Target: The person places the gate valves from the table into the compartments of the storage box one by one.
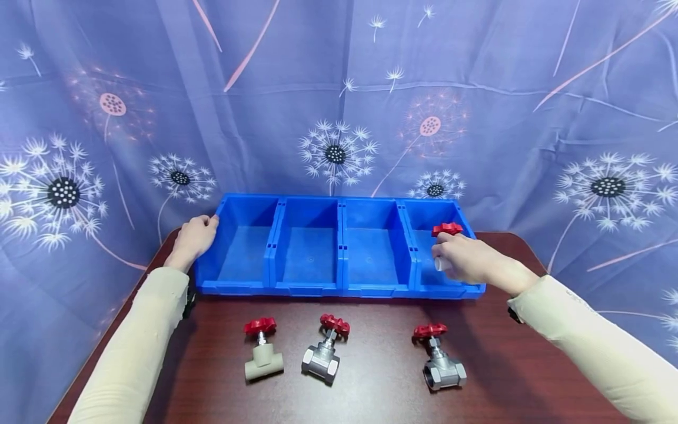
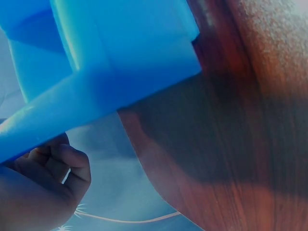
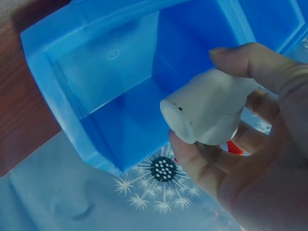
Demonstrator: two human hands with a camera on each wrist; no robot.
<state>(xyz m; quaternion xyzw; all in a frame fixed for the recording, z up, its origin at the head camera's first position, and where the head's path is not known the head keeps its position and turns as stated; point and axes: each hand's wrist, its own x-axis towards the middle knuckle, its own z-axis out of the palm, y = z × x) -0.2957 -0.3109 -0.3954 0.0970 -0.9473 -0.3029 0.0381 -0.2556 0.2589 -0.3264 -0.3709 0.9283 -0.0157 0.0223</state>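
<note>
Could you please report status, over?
Right hand gripping white plastic valve with red handwheel, over rightmost compartment of blue plastic four-part bin. Left hand holding its left end. No obstruction visible.

A periwinkle-blue fabric curtain point(image 1: 286, 118) hangs in soft folds behind a reddish-brown, wood-grained table point(image 1: 381, 353) and along both its sides. Large white printed dandelion heads point(image 1: 335, 154) with dark, white-dotted centres spread across the cloth, between fainter pink printed dandelion heads point(image 1: 430, 126), slender curving stems and small loose white seeds point(image 1: 394, 73). A crease runs sideways over the curtain's upper right. The table has rounded far corners and a dull sheen; in the left wrist view, shadow darkens part of it.
</note>
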